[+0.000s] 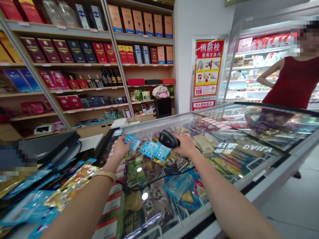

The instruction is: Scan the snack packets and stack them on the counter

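My right hand (186, 144) is closed around a black handheld barcode scanner (168, 138), its head pointing left above the freezer's glass top. Between the fingers of my left hand (121, 147) is a blue snack packet (133, 142), pinched at its left end. Two more blue packets (155, 150) lie side by side on the glass beneath the scanner, with a gold packet (161, 162) partly under them. A dark cable (159, 179) curves across the glass between my forearms.
The chest freezer (264, 186) holds many frozen packs below its glass. Blue and gold packets (32, 205) are heaped at lower left, near a dark monitor (50, 149). Shelves of boxed bottles (82, 51) line the back wall. A person in a red top (291, 83) stands across the freezer.
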Available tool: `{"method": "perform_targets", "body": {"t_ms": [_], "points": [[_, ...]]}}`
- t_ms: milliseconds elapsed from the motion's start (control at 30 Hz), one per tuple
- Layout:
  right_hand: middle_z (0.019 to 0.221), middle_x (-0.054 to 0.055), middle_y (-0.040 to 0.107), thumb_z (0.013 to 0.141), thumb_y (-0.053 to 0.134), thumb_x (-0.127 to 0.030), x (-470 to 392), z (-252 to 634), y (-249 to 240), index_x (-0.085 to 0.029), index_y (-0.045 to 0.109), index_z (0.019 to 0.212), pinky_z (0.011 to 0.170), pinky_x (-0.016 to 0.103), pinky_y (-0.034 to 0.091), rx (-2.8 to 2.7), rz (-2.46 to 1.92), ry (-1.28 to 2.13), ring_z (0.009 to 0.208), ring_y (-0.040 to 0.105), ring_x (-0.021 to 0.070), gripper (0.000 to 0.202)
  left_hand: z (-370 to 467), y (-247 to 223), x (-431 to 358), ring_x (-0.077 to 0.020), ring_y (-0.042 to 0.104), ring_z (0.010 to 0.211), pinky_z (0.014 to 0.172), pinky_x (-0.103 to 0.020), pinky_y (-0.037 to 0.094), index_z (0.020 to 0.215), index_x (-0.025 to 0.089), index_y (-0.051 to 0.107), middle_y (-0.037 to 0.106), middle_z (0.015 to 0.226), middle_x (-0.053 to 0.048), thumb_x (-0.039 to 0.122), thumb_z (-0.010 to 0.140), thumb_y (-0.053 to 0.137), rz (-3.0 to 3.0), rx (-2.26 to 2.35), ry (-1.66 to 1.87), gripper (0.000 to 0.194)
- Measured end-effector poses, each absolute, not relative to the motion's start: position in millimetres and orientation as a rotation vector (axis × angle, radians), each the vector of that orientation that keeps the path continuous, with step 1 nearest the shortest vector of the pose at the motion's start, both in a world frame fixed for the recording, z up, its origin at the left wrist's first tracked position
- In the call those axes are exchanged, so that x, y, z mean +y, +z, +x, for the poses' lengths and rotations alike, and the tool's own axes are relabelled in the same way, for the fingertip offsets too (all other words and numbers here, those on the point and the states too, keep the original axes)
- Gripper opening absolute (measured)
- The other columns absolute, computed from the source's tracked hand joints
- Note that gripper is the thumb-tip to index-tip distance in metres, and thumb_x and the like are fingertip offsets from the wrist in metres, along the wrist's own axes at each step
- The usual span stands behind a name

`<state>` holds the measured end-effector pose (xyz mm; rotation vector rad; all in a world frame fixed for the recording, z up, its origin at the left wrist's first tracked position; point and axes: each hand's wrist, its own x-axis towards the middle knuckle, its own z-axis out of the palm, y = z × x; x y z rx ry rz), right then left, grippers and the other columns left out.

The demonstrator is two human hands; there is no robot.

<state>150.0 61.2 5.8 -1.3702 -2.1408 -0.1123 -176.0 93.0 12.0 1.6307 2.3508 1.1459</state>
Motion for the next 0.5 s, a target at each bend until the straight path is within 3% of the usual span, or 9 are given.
{"method": "perform_targets", "body": {"t_ms": [100,300,500], "points": [[0.092,0.005,0.077,0.07,0.067,-0.026,55,145,10,-0.023,0.071,0.098,0.087,0.035,0.036,-2.168,-1.272,-0.076,0.09,0.067,0.0253,0.028,-180,22,63,-0.0234,0.065,0.091,0.083,-0.034,0.05,0.089,0.022,0.053,0.069,0.095,-0.007,0.034,0.078,0.057,1.649,2.338,1.287,0.017],[0.084,0.003,0.075,0.071,0.071,-0.031,31,122,20,-0.023,0.07,0.091,0.079,0.031,0.034,-2.263,-1.08,0.0,0.081,0.067,0.0215,0.022,-177,34,-9,-0.0189,0.059,0.07,0.07,-0.032,0.05,0.081,0.025,0.045,0.059,0.074,0.0,0.04,0.073,0.058,1.625,2.202,1.702,0.021],[0.078,0.0,0.074,0.072,0.076,-0.038,11,99,19,-0.022,0.067,0.081,0.078,0.029,0.032,-2.348,-0.919,0.056,0.079,0.065,0.0193,0.021,-167,25,-52,-0.0206,0.06,0.073,0.071,-0.034,0.051,0.079,0.026,0.044,0.058,0.075,-0.001,0.042,0.071,0.057,1.653,2.213,1.765,0.023]]}}
